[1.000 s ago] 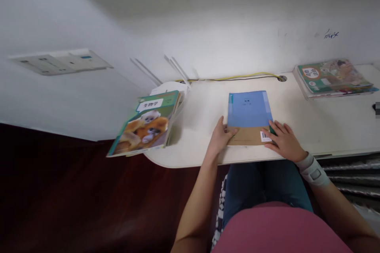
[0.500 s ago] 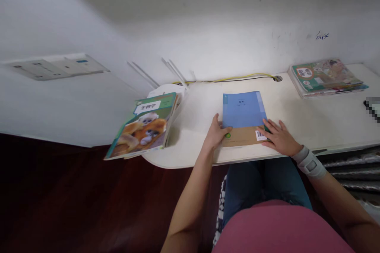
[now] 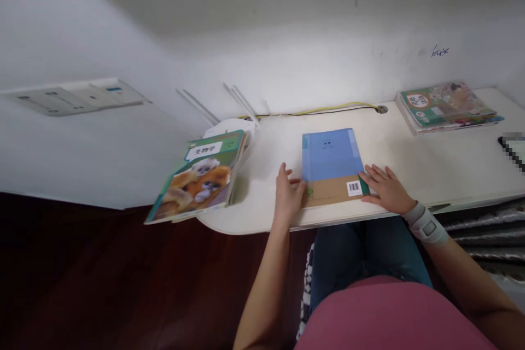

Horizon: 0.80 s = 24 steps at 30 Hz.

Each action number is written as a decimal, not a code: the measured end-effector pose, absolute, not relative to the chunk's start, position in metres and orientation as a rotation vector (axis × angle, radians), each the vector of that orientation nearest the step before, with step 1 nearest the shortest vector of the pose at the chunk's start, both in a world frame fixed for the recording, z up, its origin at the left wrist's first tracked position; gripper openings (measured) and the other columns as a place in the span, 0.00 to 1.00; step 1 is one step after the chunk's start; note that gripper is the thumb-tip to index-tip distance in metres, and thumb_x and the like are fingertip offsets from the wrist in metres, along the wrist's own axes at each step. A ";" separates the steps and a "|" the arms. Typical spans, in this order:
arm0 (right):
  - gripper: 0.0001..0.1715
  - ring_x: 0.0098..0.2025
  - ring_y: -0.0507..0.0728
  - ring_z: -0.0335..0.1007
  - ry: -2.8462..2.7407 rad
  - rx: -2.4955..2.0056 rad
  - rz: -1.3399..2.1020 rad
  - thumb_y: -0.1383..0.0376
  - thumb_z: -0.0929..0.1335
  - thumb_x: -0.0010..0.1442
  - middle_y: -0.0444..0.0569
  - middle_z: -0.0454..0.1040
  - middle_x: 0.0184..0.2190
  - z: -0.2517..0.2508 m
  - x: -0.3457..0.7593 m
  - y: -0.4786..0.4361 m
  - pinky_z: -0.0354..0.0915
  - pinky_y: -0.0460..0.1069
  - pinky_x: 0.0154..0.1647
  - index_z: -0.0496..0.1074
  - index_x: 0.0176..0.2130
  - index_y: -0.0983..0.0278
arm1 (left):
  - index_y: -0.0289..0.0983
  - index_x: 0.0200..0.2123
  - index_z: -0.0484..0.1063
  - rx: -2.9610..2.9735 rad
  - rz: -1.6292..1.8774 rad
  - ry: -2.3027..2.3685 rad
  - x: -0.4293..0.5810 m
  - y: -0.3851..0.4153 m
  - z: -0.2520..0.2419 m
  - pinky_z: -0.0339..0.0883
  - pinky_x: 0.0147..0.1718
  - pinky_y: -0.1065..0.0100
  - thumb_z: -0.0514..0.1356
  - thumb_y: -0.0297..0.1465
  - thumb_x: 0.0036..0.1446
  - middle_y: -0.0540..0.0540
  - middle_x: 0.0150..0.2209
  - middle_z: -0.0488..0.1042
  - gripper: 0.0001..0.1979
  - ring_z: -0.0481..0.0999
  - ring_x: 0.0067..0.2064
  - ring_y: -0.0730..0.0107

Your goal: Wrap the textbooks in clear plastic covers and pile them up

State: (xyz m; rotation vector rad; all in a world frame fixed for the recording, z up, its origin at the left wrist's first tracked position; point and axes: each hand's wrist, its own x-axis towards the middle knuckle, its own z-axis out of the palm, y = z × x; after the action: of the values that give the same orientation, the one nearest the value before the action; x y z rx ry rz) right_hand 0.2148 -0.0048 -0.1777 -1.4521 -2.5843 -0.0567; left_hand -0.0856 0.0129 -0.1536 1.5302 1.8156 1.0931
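A blue and brown textbook (image 3: 333, 161) lies flat near the front edge of the white desk (image 3: 270, 175), its barcode toward the lower right corner. Beside its left edge is my left hand (image 3: 289, 194), thumb close to the lower left corner and fingers apart; whether the thumb touches the cover I cannot tell. My right hand (image 3: 385, 188), with a grey strap on the wrist, rests open with fingers spread at the book's lower right edge, fingertips by the dark green strip.
On the left, a stack of textbooks with a monkey cover (image 3: 200, 178) overhangs the desk's rounded end, in front of a white router (image 3: 229, 126). Another book stack (image 3: 449, 104) sits at the back right. A yellow cable (image 3: 324, 109) runs along the wall to a desk hole.
The textbook has shifted slightly left. My left hand has moved left, its thumb off the cover, and my right fingers have slid off the barcode to the book's edge.
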 end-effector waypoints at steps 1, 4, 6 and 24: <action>0.37 0.66 0.67 0.49 -2.595 -1.447 -0.066 0.46 0.59 0.63 0.57 0.55 0.66 -0.177 0.215 -0.005 0.50 0.66 0.61 0.55 0.65 0.59 | 0.36 0.64 0.51 1.655 1.128 1.892 -0.085 0.008 -0.151 0.67 0.51 0.55 0.58 0.29 0.54 0.31 0.60 0.59 0.35 0.70 0.54 0.58; 0.34 0.66 0.68 0.50 -2.616 -1.440 -0.106 0.47 0.59 0.64 0.54 0.55 0.66 -0.177 0.214 -0.006 0.50 0.67 0.60 0.56 0.65 0.56 | 0.36 0.60 0.61 2.065 1.070 1.803 -0.065 -0.004 -0.142 0.57 0.60 0.53 0.51 0.31 0.61 0.34 0.63 0.58 0.23 0.59 0.64 0.58; 0.33 0.66 0.68 0.50 -2.614 -1.430 -0.128 0.48 0.59 0.64 0.53 0.55 0.66 -0.178 0.214 -0.006 0.50 0.68 0.60 0.55 0.65 0.54 | 0.37 0.60 0.60 2.228 0.847 1.568 -0.039 -0.007 -0.143 0.56 0.60 0.53 0.47 0.35 0.65 0.36 0.62 0.62 0.22 0.60 0.64 0.60; 0.33 0.66 0.68 0.50 -2.607 -1.399 -0.094 0.49 0.59 0.64 0.51 0.56 0.65 -0.173 0.215 -0.007 0.50 0.67 0.60 0.55 0.65 0.54 | 0.20 0.63 0.53 2.040 0.514 2.257 -0.024 -0.003 -0.167 0.45 0.60 0.39 0.52 0.47 0.60 0.18 0.62 0.55 0.39 0.50 0.66 0.38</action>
State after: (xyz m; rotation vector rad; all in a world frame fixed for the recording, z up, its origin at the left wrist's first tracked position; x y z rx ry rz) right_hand 0.2148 -0.0069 -0.1733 -1.3993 -2.6072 -0.0944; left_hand -0.0239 -0.0031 -0.1666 2.0398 2.2572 0.5144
